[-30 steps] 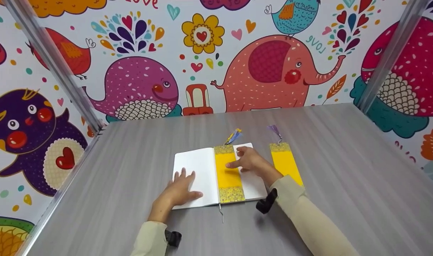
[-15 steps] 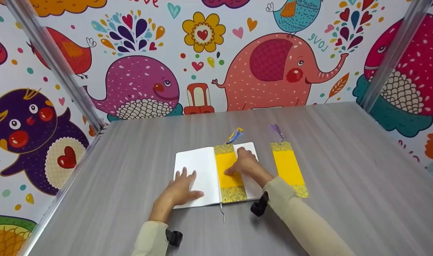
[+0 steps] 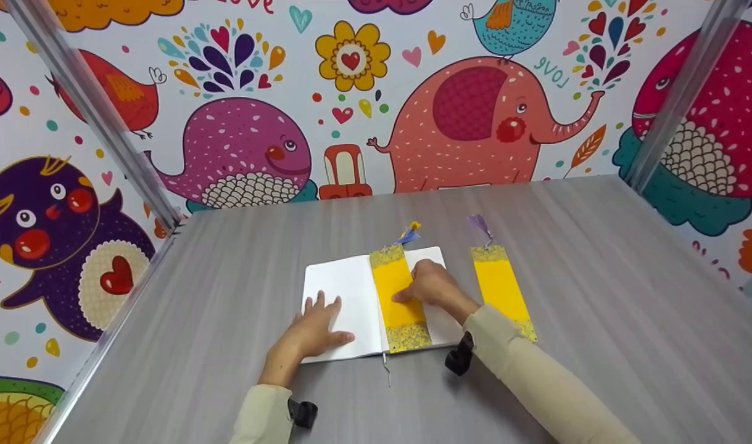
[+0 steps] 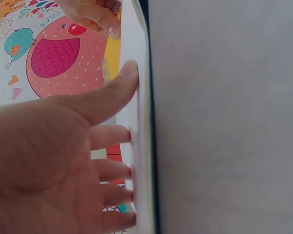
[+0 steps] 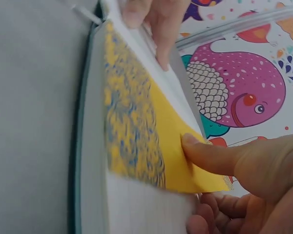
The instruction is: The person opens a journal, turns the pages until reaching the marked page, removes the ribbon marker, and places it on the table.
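An open notebook with blank white pages lies on the table. Across its right page, beside the fold, a yellow bookmark with patterned ends and a blue-yellow tassel lies at a slant. My right hand pinches this bookmark by its right edge, thumb on top and fingers curled under; in the right wrist view the bookmark bows up off the page. Fingers spread, my left hand rests on the left page. To the right lies a second yellow bookmark with a purple tassel, partly behind my right sleeve.
The grey table meets a wall printed with cartoon animals at the back. Metal posts stand at the corners. A thin ribbon hangs out from the notebook's near edge.
My right hand has taken hold of the bookmark on the notebook. That bookmark has turned slightly, its near end shifting right. The left hand stays in place.
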Motion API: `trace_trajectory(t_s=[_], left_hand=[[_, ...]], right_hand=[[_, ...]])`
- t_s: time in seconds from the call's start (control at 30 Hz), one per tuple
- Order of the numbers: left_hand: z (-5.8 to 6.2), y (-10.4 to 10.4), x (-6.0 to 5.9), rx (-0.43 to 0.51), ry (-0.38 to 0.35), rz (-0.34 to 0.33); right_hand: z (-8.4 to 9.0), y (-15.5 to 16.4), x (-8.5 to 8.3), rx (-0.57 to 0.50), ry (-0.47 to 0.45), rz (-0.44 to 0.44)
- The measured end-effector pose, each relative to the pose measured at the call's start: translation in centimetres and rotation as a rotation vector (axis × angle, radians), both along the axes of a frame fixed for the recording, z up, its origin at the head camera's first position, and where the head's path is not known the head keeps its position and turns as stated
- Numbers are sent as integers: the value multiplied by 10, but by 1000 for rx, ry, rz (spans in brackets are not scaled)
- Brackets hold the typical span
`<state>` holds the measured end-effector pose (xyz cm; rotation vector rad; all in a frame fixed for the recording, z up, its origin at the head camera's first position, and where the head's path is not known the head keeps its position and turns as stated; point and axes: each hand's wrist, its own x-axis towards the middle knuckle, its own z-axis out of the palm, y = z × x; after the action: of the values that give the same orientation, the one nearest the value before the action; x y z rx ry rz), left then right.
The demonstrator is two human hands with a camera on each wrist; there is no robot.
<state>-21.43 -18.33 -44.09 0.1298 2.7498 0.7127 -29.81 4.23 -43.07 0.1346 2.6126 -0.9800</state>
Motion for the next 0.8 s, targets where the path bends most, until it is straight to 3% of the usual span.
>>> trace_trajectory(t_s=[0.2, 0.47, 0.8], left_hand=[[0, 1, 0, -1, 17, 9], [1, 1, 1, -13, 10, 10], [-1, -1, 1, -1, 23, -2]], right_hand=[[1, 7, 1, -5, 13, 56], [1, 21, 0, -197, -59, 78], [13, 51, 4, -395, -69, -11]])
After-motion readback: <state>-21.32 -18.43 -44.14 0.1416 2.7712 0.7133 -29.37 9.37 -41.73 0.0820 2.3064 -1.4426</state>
